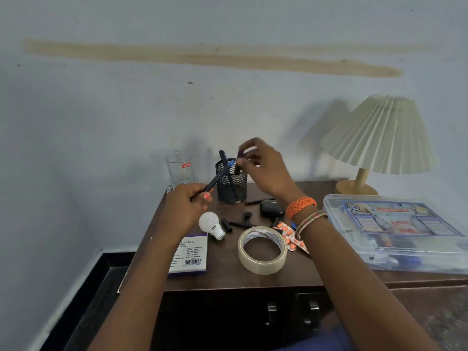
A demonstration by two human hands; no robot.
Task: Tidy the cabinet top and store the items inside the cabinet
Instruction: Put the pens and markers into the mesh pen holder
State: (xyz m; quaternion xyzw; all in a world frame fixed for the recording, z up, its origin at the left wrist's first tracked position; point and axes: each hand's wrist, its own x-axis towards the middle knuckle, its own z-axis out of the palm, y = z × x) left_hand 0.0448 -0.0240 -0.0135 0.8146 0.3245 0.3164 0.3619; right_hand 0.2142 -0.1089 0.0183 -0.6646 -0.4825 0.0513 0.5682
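Observation:
My left hand grips a dark pen whose blue tip points up toward the black mesh pen holder. Over the holder's rim, my right hand pinches a dark pen; motion blur hides its details. Another pen stands in the holder. On the dark wooden cabinet top lie a white bulb, loose pen caps, a tape roll, an orange pill strip, a black earbud case and a sticky-note pad.
A glass tumbler stands at the back left by the wall. A clear first aid box fills the right side, with a pleated table lamp behind it. Two cabinet door handles show below the top's front edge.

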